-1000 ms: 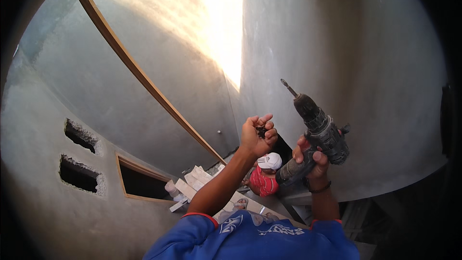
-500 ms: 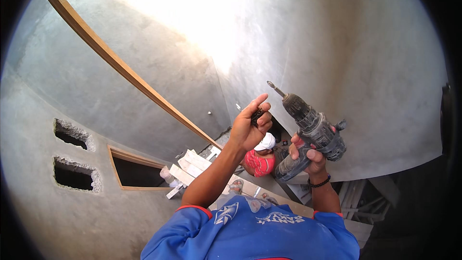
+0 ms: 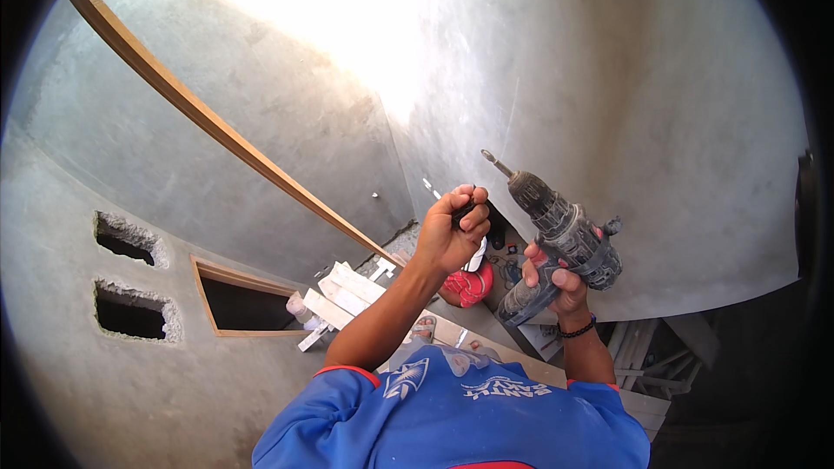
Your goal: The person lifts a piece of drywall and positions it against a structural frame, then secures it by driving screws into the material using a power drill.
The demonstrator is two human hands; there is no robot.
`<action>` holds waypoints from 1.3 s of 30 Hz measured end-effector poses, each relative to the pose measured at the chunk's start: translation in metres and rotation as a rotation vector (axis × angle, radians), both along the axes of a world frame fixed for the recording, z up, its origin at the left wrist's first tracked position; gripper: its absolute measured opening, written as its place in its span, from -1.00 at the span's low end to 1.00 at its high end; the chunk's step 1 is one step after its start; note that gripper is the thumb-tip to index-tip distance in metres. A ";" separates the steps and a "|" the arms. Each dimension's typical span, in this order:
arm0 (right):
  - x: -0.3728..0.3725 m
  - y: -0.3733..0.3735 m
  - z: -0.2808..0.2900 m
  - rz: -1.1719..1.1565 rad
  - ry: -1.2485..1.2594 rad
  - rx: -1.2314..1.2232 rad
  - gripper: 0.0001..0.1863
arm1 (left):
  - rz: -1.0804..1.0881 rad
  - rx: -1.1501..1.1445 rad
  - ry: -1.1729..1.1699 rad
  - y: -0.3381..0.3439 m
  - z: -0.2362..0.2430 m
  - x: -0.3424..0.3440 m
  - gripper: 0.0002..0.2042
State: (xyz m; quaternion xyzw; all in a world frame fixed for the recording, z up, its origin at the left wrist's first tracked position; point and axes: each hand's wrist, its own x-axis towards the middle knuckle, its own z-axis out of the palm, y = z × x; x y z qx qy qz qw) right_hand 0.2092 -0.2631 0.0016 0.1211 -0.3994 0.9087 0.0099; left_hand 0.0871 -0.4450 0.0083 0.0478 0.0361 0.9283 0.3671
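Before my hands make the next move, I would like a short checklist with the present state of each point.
1. Right hand around the handle of the cordless drill: ok.
2. Bit seated in the chuck: ok, it sticks out of the front.
3. Left hand apart from the bit: ok, a gap shows.
4. Small dark pieces in the left fingers identified: cannot tell, mostly covered.
5. Area below free of people: not ok, a co-worker in a red shirt is there.
6. Bit stopped: cannot tell.
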 end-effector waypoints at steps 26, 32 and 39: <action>-0.005 0.003 0.012 -0.040 -0.006 0.206 -0.34 | 0.049 0.331 0.189 0.010 0.023 -0.013 -0.85; -0.004 0.005 0.005 -0.076 0.037 0.214 -0.15 | 0.138 0.236 0.166 0.011 0.034 -0.012 -0.86; -0.002 0.017 0.001 -0.013 0.037 0.257 -0.03 | 0.208 0.119 0.228 0.011 0.045 -0.011 -0.83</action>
